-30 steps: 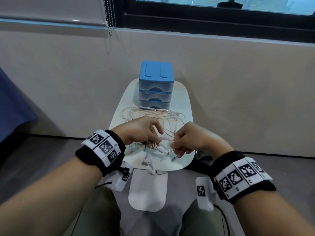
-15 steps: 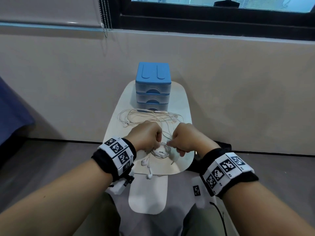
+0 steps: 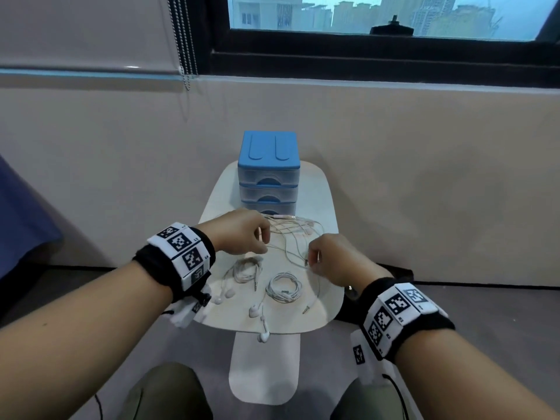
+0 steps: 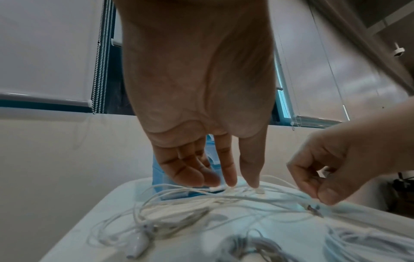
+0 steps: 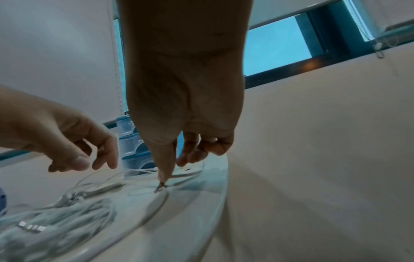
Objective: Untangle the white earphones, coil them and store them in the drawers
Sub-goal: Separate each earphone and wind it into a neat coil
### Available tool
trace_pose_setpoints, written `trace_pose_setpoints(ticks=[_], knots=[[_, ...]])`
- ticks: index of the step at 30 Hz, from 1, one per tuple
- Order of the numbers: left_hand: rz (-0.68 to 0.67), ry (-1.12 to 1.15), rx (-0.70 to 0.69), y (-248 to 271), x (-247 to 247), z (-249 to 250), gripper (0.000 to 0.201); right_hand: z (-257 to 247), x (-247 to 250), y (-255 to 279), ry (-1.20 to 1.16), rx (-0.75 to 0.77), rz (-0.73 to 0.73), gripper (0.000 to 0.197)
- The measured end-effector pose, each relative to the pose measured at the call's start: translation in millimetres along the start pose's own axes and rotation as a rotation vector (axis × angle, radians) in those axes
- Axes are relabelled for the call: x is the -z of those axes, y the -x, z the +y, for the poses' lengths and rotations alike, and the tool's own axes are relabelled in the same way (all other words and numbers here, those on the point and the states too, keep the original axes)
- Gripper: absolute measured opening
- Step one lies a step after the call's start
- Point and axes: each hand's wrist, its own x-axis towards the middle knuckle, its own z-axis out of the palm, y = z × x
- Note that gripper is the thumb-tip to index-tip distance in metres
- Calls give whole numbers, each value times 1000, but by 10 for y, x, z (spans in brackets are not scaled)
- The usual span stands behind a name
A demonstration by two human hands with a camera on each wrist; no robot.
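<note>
Loose tangled white earphones (image 3: pixel 291 237) lie on the small white table (image 3: pixel 328 204) in front of the blue three-drawer box (image 3: pixel 268 177), all drawers closed. My right hand (image 3: pixel 312 260) pinches their metal plug (image 5: pixel 159 187) between thumb and forefinger just above the table. My left hand (image 3: pixel 262 242) reaches down with fingers nearly straight, and its fingertips (image 4: pixel 227 182) touch the loose cable without gripping it. Two coiled earphones lie nearer me: one coil (image 3: pixel 247 269) on the left, another coil (image 3: pixel 283 287) on the right, earbuds trailing to the front edge.
The table stands against a beige wall under a dark window frame. An earbud (image 3: pixel 263 336) hangs at the table's front edge. A black object (image 3: pixel 403 274) sits on the floor right of the table, and a blue cloth (image 3: pixel 18 222) is at far left. My knees are below.
The coil both hands held near the front now lies on the table. Both hands moved forward to the loose tangle, and the right hand took hold of its plug.
</note>
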Motion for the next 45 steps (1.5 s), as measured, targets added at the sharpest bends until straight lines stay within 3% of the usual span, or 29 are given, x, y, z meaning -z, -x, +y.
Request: trace_pose_setpoints(ticks=[3, 6, 8, 12, 15, 19, 20, 26, 30, 34, 37, 39, 41, 43, 45], knots=[[-8, -45, -12, -33, 124, -49, 25, 22, 46, -14, -100, 60, 63, 15], [58, -2, -82, -52, 285, -29, 51, -21, 285, -35, -251, 119, 252, 17], [100, 102, -159, -58, 392, 76, 58, -159, 502, -38, -311, 196, 377, 17], [245, 300, -143, -149, 582, 242, 19, -476, 830, -3, -374, 344, 546, 11], [421, 542, -11, -179, 787, 130, 33, -420, 974, 9, -391, 268, 593, 19], [501, 766, -15, 11, 1118, 86, 29, -86, 1034, 24, -480, -13, 653, 11], [495, 817, -29, 68, 1181, 94, 27, -21, 1023, 29, -513, -68, 659, 5], [287, 861, -173, 375, 1367, 282, 36, 54, 999, 58, -598, -199, 591, 35], [161, 738, -206, 443, 1337, 370, 35, 46, 1201, 73, -695, -253, 708, 44], [59, 556, -100, 388, 1224, 222, 18, -54, 1533, 203, -1030, -117, 881, 37], [4, 717, -14, 333, 1087, 113, 15, -203, 1744, 328, -1008, 26, 1045, 31], [-12, 915, 26, 311, 1017, 88, 29, -325, 1806, 401, -997, 107, 993, 30], [-15, 980, 37, 289, 965, 136, 36, -465, 1815, 481, -1011, 201, 848, 41], [35, 859, 8, 243, 928, 238, 45, -615, 1841, 592, -1088, 280, 689, 46], [112, 720, -76, 181, 911, 364, 67, -755, 1883, 687, -1210, 333, 495, 47]])
